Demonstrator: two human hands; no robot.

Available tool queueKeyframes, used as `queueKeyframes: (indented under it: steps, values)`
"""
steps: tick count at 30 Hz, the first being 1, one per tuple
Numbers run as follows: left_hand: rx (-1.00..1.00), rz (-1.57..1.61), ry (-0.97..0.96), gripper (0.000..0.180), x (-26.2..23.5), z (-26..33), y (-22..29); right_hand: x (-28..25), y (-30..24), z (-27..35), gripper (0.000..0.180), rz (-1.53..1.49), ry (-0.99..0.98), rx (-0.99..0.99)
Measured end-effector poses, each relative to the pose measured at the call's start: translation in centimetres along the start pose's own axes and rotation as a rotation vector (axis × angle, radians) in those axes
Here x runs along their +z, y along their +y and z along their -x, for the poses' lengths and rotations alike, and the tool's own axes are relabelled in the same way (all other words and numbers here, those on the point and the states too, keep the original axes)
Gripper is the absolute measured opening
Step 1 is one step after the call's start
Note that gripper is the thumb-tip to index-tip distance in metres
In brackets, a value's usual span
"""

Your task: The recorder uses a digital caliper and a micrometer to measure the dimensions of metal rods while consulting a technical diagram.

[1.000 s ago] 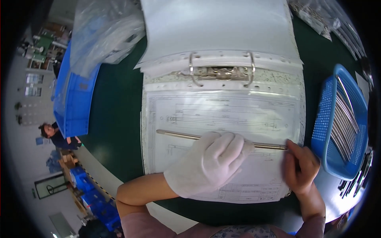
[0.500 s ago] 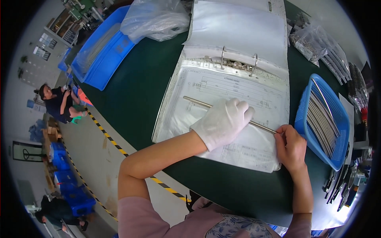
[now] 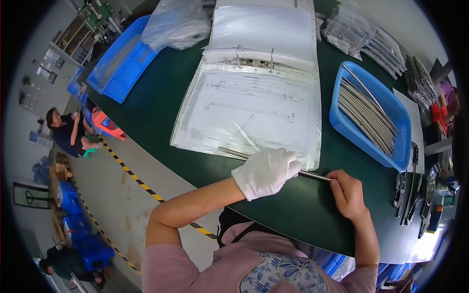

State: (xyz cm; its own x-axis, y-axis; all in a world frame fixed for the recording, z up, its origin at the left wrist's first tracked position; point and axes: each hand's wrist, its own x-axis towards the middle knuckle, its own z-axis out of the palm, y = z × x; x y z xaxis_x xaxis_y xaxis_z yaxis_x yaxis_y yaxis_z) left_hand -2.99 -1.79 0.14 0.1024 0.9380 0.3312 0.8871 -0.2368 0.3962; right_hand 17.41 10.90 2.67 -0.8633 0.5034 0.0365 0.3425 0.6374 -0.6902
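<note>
The thin metal rod [image 3: 273, 161] lies across the bottom of the open binder [image 3: 254, 107] on the green bench [image 3: 146, 112], looking stiff, light and slippery, with the gloved left hand [image 3: 266, 172] closed around its middle and the bare right hand [image 3: 346, 191] pinching its end.

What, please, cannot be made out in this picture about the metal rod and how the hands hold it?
Head view only:
- Middle of the metal rod: hidden under the gloved left hand.
- Left fingers' grip: covered by the glove and the back of the hand.
- Rod's right end: hidden by the bare right hand at its fingertips.
- Drawing in the ring binder: lines too small to read.
- Rods in the blue basket: too fine to count.
</note>
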Motion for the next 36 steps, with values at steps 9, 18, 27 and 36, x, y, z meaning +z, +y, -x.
queueKeyframes:
  steps: [9, 18, 27, 36]
  values:
    - [0.141, 0.081, 0.258, 0.017, 0.1, 0.1, 3.1, -0.6, 2.0, 1.3, 0.014, -0.106, -0.061, -0.067]
    - [-0.692, 1.753, -0.079, 0.056, 2.8, -1.2, 7.7, -0.7, 0.8, 2.3, 0.025, -0.606, -0.004, 0.174]
    - [-0.34, 1.633, -0.234, 0.05, 2.8, -3.0, 3.3, -0.4, 2.0, 2.3, 0.023, -0.667, 0.001, 0.069]
    - [-0.456, 1.608, -0.324, 0.039, 2.6, -3.5, 3.2, 0.3, 2.7, 1.2, 0.017, -0.724, -0.191, -0.056]
